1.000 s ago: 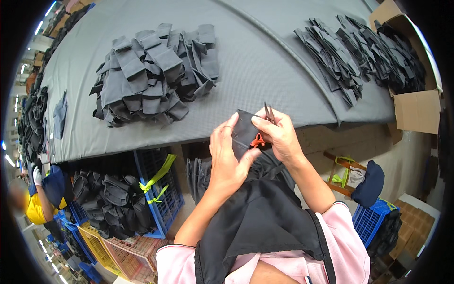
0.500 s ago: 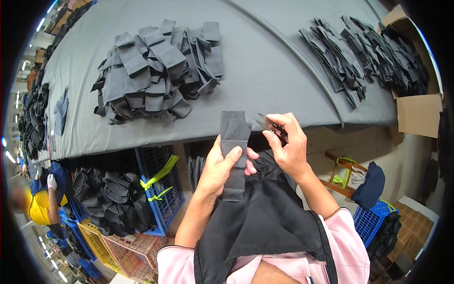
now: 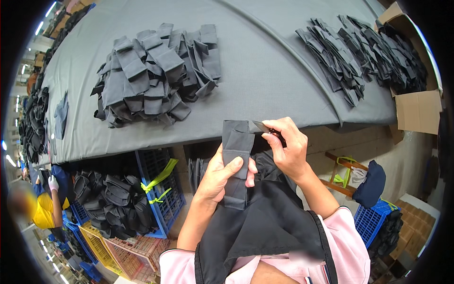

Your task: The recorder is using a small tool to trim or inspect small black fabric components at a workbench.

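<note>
Start with your left hand [image 3: 221,177]: its fingers are clamped on a dark folded strip [image 3: 236,158], thumb across the front and the other fingers wrapped behind, so the strip stands nearly upright in front of your chest, just off the near edge of the bench [image 3: 265,90]. Keep that pinch about where it is — mid-length on the strip — so the top end stays stiff and does not flop away from the tool.

To the right of those fingers, your right hand [image 3: 289,150] has its fingers closed on a small snipper [image 3: 262,127], the dark blade tip pointing left at the strip's top right corner. Tip and cloth look to be touching or just apart; I cannot tell which. My judgement is that the step is a trim at that corner, so bring the blade square to the edge and take only what sticks out, not the fold itself. Hold the strip taut upward with the left thumb as you close the blades — slack cloth is what could get nicked.

Beyond your left fingers, well up the bench, lies a heap of folded pieces [image 3: 158,71] like the one you hold. Beyond your right fingers and farther right are rows of darker pieces [image 3: 359,57], with a cardboard box [image 3: 416,111] at the bench's far right end. Below your hands, a black apron [image 3: 265,227] covers your lap, and to the left under the bench stands a blue crate [image 3: 161,189].
</note>
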The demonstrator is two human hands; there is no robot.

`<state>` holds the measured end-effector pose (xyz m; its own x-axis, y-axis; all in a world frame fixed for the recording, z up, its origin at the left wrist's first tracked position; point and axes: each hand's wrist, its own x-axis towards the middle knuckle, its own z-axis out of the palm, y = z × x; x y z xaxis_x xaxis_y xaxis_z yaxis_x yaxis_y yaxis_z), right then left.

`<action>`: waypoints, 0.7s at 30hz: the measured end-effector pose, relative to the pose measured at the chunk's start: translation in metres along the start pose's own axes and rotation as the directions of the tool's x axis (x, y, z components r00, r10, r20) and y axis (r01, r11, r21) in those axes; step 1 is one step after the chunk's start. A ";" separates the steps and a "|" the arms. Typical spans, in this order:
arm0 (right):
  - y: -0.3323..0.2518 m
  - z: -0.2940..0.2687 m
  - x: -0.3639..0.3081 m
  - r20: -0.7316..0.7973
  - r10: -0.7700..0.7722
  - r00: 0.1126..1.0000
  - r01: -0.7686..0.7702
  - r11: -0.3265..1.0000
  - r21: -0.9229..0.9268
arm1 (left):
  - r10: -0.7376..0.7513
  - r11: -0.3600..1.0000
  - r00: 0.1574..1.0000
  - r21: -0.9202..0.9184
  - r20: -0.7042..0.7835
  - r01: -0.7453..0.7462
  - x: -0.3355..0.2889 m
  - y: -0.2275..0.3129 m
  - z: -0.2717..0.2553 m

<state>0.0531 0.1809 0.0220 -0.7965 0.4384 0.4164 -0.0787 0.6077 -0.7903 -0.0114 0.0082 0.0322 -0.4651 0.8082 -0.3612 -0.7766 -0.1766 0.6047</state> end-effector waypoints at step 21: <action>-0.008 -0.012 0.004 0.090 -0.152 0.984 0.166 0.970 -0.180 | -0.046 0.999 0.999 -0.023 0.005 0.047 0.000 0.002 0.004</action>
<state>0.0574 0.1857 0.0354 -0.8258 0.2800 0.4895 -0.1003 0.7813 -0.6161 -0.0112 0.0104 0.0363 -0.4263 0.8184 -0.3853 -0.8072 -0.1519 0.5704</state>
